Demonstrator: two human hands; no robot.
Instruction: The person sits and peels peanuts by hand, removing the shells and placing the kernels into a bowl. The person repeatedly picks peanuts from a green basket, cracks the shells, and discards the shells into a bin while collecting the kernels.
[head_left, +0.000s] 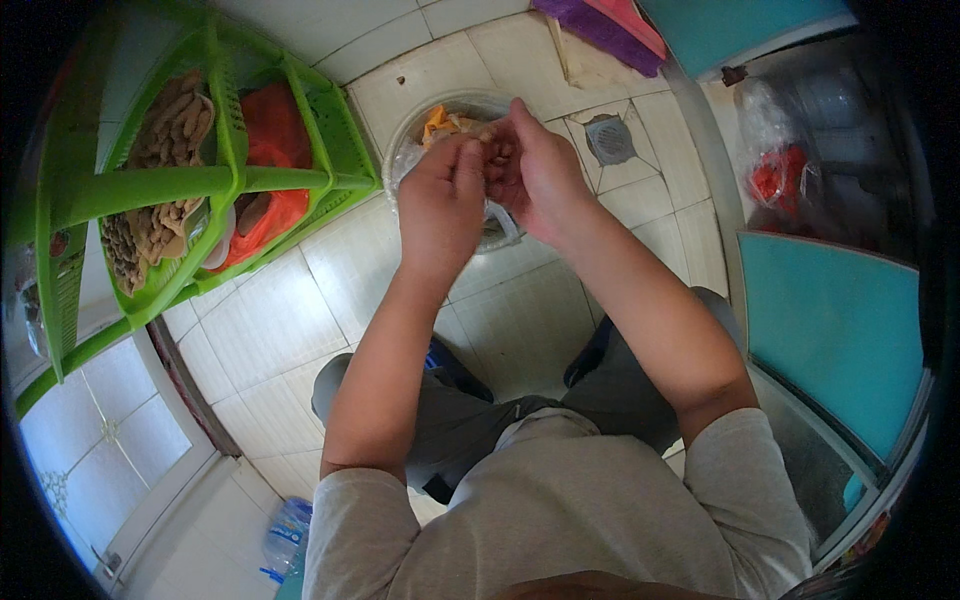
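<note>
Both my hands meet over a round waste bin (397, 142) standing on the tiled floor. The bin is lined with a clear plastic bag and has an orange wrapper (437, 124) and other litter in it. My left hand (442, 199) is seen from its back, fingers curled and thumb towards the other hand. My right hand (541, 169) is cupped, palm facing left. A small light-brown piece, possibly peanut shell, shows at the fingertips between the hands; which hand grips it cannot be told. At the left, unshelled peanuts (169, 124) fill a level of the green plastic rack.
The green plastic rack (142, 187) stands close at the left, with a red plastic bag (274, 124) on it. A floor drain (610, 139) lies right of the bin. A teal cabinet door (832, 330) borders the right side. A large plastic bottle (287, 536) stands at lower left.
</note>
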